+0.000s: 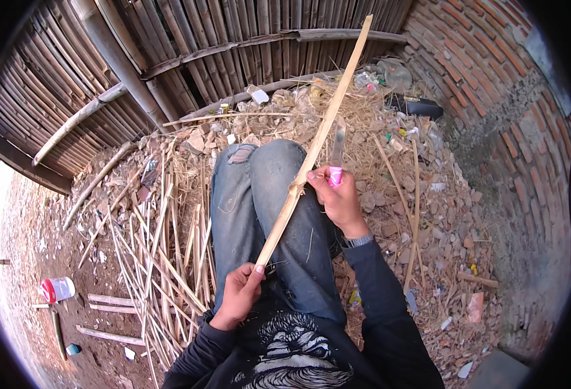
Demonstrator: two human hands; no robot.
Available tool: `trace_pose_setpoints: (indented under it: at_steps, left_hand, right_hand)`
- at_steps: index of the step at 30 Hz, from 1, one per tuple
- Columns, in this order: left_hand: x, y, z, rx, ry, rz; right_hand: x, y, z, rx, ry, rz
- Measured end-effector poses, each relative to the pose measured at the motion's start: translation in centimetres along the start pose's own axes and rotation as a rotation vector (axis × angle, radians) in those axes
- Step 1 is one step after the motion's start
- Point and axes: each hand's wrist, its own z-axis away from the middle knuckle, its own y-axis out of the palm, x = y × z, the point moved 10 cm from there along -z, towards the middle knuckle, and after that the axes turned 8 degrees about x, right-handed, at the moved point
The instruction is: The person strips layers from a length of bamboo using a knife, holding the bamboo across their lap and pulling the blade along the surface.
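A long pale bamboo strip slants across my jeans, its far end pointing up toward the fence. My left hand is closed on the near end, thumb on top. In my closed right hand is a knife with a pink handle, its blade pointing away from me. The right thumb and fingertips also touch the strip beside its rough, raised node. Part of the knife's handle is hidden in the hand.
Many split bamboo strips lie heaped on my left. A red-and-white tub stands farther left. Rubble and straw cover the ground ahead and to the right. A bamboo fence and a brick wall border the spot.
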Motion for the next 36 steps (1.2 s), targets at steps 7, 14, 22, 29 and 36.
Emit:
trace_pose_setpoints:
  at_steps: [7,14,22,29,36]
  left_hand:
    - [1.0,2.3,0.3,0.330,-0.260,0.603]
    - [1.7,2.2,0.7,0.397,-0.313,0.725]
    - [0.3,0.5,1.3,0.371,-0.320,0.556]
    - [1.4,-3.6,3.7,0.341,-0.423,0.530]
    - [2.0,-5.1,3.5,0.255,-0.424,0.499]
  right_hand:
    - [-3.7,-0.2,0.2,0.054,0.065,-0.152]
    - [-0.7,-6.7,1.0,-0.381,-0.057,0.468]
    - [2.3,-8.1,-0.6,-0.164,0.091,0.414]
    - [7.0,-8.6,-3.7,-0.286,-0.132,0.755]
    - [8.8,-8.8,-7.2,-0.356,-0.211,1.042]
